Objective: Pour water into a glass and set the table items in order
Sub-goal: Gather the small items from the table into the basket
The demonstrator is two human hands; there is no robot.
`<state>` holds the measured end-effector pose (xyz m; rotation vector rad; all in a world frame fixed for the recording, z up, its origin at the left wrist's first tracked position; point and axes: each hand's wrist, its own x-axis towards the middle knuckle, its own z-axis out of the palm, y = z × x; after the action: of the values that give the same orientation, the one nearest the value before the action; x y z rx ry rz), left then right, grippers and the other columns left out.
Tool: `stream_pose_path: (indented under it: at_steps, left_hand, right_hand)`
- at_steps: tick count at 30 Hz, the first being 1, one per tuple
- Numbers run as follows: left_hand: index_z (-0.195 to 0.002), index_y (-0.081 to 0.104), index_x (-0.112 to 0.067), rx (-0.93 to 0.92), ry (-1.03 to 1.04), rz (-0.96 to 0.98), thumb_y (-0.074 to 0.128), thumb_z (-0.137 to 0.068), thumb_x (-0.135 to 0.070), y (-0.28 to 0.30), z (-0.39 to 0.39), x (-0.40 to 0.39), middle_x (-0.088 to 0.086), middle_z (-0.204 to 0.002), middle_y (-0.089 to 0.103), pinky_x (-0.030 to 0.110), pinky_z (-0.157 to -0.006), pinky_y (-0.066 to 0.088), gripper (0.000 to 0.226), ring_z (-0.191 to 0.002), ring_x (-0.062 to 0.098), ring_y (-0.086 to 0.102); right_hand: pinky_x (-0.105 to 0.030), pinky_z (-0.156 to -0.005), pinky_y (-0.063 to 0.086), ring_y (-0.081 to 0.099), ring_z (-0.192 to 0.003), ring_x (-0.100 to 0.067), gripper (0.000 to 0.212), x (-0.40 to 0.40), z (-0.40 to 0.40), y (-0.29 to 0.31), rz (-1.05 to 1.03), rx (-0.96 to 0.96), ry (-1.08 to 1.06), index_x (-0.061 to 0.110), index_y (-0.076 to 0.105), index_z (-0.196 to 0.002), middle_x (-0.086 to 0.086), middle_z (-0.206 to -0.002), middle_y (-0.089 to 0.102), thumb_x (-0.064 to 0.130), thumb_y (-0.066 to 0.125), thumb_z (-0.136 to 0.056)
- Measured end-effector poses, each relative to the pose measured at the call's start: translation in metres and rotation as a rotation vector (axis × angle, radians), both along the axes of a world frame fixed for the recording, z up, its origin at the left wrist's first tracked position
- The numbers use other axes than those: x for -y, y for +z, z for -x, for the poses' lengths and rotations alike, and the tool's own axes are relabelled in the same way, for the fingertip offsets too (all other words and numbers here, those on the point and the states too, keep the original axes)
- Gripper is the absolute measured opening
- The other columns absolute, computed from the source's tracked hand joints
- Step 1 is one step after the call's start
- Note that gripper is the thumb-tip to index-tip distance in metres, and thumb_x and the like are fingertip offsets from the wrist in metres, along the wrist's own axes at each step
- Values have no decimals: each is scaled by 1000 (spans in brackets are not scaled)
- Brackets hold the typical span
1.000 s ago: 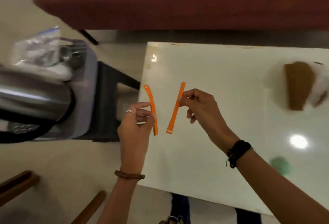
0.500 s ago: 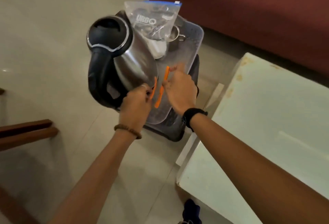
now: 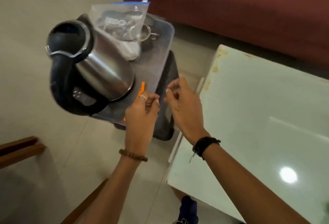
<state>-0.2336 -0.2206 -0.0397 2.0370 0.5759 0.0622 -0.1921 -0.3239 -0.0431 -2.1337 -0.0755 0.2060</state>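
I've got my left hand (image 3: pixel 142 111) pinching an orange strip (image 3: pixel 141 90) right at the near edge of the grey tray (image 3: pixel 160 59), while my right hand (image 3: pixel 183 106) hovers just beside it, fingers loosely curled and holding nothing. The steel kettle (image 3: pixel 92 67) crowds the tray's left, a zip bag (image 3: pixel 121 22) and small metal cup (image 3: pixel 146 32) behind; the white table (image 3: pixel 258 116) edge hems my right, bare floor (image 3: pixel 26 18) left

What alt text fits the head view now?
Left hand holds orange strips over a grey tray beside a steel kettle; the right hand hovers alongside, holding nothing visible. A zip bag lies behind the kettle, and a white table stands right.
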Motion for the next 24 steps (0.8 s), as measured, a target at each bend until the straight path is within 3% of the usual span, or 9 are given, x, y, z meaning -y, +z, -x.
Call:
stream_pose_path:
  at_steps: [2,5,7,10,13,17,20,22,24]
  left_hand:
    - [-87,61,-20,2,-33,93,56,-89,-13,1,4,44,3,-79,68,27,-70,54,9,-76,16,66]
    - [-88,61,-17,-69,-134,191,55,-89,-13,-2,12,127,-4,-79,66,18,-67,55,7,-73,9,65]
    - [-88,60,-19,-105,-253,221,55,-90,-13,-6,19,182,-6,-80,66,21,-69,55,8,-74,9,66]
    - [-86,59,-23,-166,-424,228,53,-90,-11,-10,39,268,-11,-78,65,23,-70,54,14,-73,8,66]
    - [-88,58,-22,-211,-544,226,53,-90,-13,-14,68,353,-7,-80,64,22,-68,55,11,-74,9,66]
    - [-94,56,-26,-194,-640,82,56,-88,-15,-38,101,416,-9,-93,60,19,-66,45,12,-82,6,60]
    - [-120,50,-23,-255,-662,-96,66,-82,-22,-57,136,473,-5,-122,48,26,-80,48,41,-107,11,50]
    - [-131,42,-16,-363,-581,-191,73,-75,-26,-73,150,493,7,-136,38,39,-91,48,65,-121,24,42]
    - [-135,37,-13,-478,-486,-206,77,-70,-27,-85,162,511,14,-140,32,47,-89,46,78,-124,33,37]
  right_hand:
    - [-15,-50,39,55,-53,-2,3,43,11,-5,-47,-42,-70,20,51,-96,0,-75,69,22,50,-93]
    - [-9,-47,37,52,-47,4,2,124,31,-15,-85,-112,-212,22,52,-92,0,-72,70,20,53,-92]
    - [-8,-48,36,52,-47,3,3,179,49,-19,-106,-148,-336,22,55,-90,0,-70,71,19,54,-90]
    - [-14,-46,39,53,-46,-3,6,269,81,-24,-110,-177,-488,25,55,-87,4,-67,71,19,55,-90]
    - [-36,-56,49,58,-53,-16,6,362,121,-26,-86,-209,-641,24,55,-87,6,-65,70,18,55,-90]
    - [-42,-62,52,61,-63,-20,3,440,163,-28,-86,-270,-747,20,56,-91,3,-69,71,18,53,-92]
    - [-46,-63,52,60,-61,-31,4,519,203,-29,-62,-307,-832,20,56,-92,2,-71,71,18,52,-92]
    - [-47,-64,52,60,-61,-31,5,556,222,-31,-61,-324,-873,18,56,-92,0,-71,71,17,51,-92]
    - [-48,-64,52,61,-61,-32,6,590,239,-36,-59,-346,-908,17,56,-93,-1,-72,71,16,50,-93]
